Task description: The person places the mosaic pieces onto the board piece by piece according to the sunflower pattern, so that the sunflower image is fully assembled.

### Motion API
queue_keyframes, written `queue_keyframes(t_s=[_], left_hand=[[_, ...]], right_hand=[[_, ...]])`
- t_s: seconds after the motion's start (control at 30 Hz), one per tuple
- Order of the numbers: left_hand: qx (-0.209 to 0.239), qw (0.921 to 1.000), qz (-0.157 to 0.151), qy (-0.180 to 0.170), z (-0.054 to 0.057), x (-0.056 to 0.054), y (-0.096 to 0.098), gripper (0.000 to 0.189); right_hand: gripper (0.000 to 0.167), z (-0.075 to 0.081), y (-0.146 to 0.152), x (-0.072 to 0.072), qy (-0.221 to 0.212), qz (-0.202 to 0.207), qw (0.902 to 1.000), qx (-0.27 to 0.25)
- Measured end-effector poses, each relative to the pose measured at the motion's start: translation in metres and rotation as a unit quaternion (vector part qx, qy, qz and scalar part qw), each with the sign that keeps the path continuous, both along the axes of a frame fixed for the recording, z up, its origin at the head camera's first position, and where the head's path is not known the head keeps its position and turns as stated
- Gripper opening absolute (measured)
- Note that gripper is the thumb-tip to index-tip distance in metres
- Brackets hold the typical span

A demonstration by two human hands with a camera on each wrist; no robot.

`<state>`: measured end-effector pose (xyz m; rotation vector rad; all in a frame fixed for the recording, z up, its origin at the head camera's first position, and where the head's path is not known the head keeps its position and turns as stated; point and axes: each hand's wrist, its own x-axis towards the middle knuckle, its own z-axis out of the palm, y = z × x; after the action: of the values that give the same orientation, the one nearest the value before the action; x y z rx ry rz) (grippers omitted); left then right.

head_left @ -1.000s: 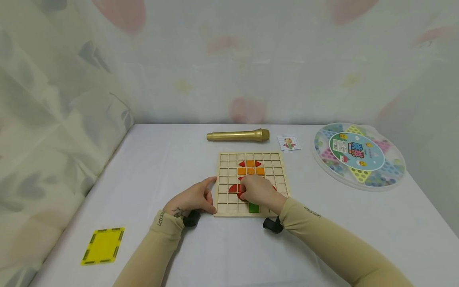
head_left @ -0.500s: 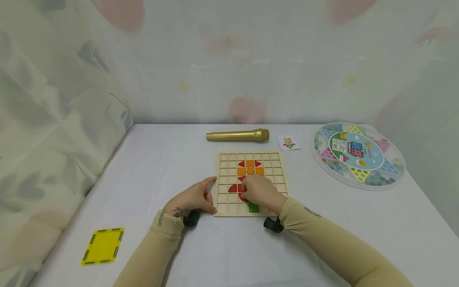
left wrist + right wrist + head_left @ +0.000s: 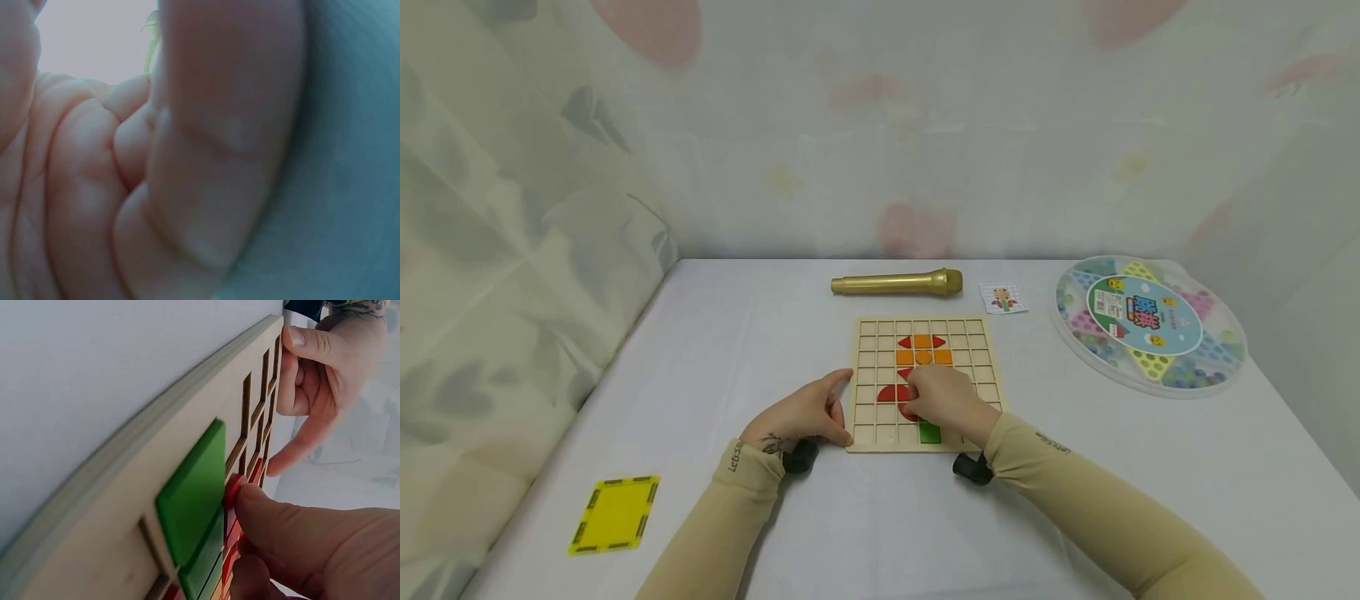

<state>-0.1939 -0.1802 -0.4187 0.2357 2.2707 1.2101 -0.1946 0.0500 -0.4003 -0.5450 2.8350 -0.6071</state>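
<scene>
A wooden grid board point(image 3: 865, 417) lies on the white table with flat coloured pieces in its squares. At its left edge, my left hand point(image 3: 805, 412) touches the side with thumb and index finger spread apart, the other fingers curled in. Over the lower middle of the board, my right hand point(image 3: 946, 398) pinches a red rounded piece point(image 3: 234, 491), whose far side is hidden by the thumb. Beside that piece sits a green square point(image 3: 930, 433). Higher up are an orange square point(image 3: 922, 342), an orange disc point(image 3: 922, 357) and red triangles. My right hand covers several squares.
Behind the board lies a gold microphone point(image 3: 897, 284), with a small pattern card point(image 3: 1003, 298) to its right. A round clear game case point(image 3: 1150, 325) is at the far right. A yellow square frame piece point(image 3: 614, 515) rests at the front left.
</scene>
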Motion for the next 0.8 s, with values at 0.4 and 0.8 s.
queue_keyframes(t_s=[0.4, 0.8], left_hand=[[0.004, 1.0000, 0.002, -0.006, -0.003, 0.000, -0.002, 0.107], [-0.001, 0.9999, -0.008, 0.006, -0.003, 0.000, -0.001, 0.107]], right_hand=[[0.010, 0.007, 0.023, -0.013, 0.012, -0.043, 0.9990, 0.000], [0.027, 0.014, 0.066, -0.039, 0.074, -0.095, 0.9923, -0.027]])
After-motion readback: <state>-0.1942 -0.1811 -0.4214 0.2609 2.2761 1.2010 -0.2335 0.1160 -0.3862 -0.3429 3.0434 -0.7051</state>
